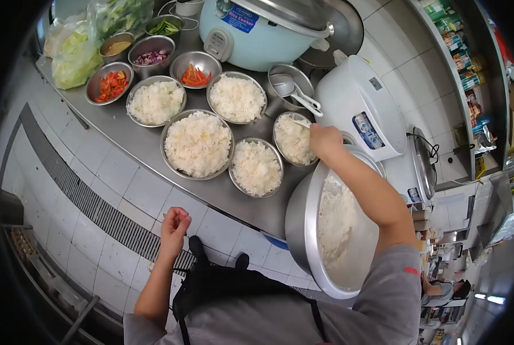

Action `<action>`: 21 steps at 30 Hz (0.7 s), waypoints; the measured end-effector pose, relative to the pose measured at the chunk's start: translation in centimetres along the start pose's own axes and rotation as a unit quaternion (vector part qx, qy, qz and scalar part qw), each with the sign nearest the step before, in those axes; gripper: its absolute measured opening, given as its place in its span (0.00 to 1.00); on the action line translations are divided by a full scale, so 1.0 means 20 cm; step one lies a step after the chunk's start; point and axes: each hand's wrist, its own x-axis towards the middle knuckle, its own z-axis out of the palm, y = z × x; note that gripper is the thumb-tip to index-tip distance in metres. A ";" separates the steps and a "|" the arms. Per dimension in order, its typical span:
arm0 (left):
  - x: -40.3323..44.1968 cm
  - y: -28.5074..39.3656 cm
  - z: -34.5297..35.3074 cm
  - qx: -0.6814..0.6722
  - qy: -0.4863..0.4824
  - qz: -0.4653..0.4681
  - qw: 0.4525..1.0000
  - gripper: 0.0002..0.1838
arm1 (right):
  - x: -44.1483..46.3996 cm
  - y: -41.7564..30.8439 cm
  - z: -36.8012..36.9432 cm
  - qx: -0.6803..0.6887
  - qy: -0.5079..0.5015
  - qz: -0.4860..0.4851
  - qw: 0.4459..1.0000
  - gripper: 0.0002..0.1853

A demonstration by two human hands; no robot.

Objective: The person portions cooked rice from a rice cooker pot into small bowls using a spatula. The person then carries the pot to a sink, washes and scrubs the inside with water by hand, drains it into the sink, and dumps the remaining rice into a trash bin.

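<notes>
My right hand (326, 141) is closed at the rim of a small metal bowl of rice (293, 138). A pale, thin utensil (300, 123) runs from its fingers over the rice; its exact kind is mostly hidden. Below my right forearm sits a large metal pot of rice (336, 221), tilted in view. Over the floor in front of the counter hangs my left hand (175, 225), fingers curled in, with nothing visible in it. Several more bowls hold white rice, among them a big one (197, 144) and one (257, 168) beside the small bowl.
A light blue rice cooker (257, 40) stands at the back, beside a metal container (291, 75) with ladles. White tub (357, 100) is to the right. Bowls of cut vegetables (111, 86) and bagged greens (75, 54) stand left. Another person (444, 292) is far right.
</notes>
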 end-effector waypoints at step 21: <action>0.42 0.35 1.29 0.045 -0.313 -0.090 0.944 0.26 | -1.53 0.88 0.65 0.308 0.198 0.328 0.871 0.14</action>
